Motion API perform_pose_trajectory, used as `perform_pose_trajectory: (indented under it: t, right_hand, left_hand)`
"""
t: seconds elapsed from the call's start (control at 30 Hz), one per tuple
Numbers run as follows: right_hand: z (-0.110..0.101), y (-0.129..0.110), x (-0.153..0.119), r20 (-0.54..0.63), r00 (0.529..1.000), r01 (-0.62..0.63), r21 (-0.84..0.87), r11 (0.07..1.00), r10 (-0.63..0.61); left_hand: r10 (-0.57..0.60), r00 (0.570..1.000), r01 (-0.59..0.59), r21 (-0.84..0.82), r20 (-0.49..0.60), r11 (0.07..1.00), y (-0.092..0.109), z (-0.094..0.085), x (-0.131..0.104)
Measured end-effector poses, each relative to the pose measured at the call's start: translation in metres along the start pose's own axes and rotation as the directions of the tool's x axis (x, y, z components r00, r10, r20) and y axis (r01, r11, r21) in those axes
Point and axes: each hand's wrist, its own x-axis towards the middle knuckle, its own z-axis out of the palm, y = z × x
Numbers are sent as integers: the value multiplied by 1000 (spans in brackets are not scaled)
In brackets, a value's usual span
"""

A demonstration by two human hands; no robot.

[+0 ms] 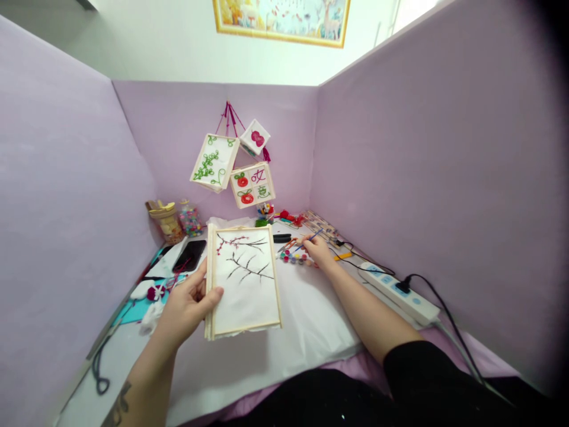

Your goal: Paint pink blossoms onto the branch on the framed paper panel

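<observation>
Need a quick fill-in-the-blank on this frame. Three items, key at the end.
1. The left hand holds a framed painting showing dark tree ____.
2. The right hand holds a slim blue ____ near the paint pots.
3. In the picture, the black smartphone lies to the ____ of the painting.

Key: branches; paintbrush; left.

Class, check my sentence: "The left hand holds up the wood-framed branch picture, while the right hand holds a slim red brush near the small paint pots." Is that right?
Not quite: the slim brush is blue, not red, as the head view shows. The left hand does hold up the wood-framed branch picture, and the right hand holds the brush near the small paint pots.
</observation>
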Motion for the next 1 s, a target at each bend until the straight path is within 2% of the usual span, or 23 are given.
perform_pose_trajectory:
  t: [0.43,0.77,1.0]
  right_hand:
    - [6,4,-3,83,996,-33,21,999,31]
    - [0,5,0,39,999,32,2,999,-32]
    - [-2,-2,-3,1,994,113,-73,991,-113]
  left_hand:
    - [-9,1000,9,2,-9,1000,-1,0,0]
    - [10,1000,-10,13,-8,1000,0,0,0]
    - [-10,1000,10,-8,-6,1000,-1,1,0]
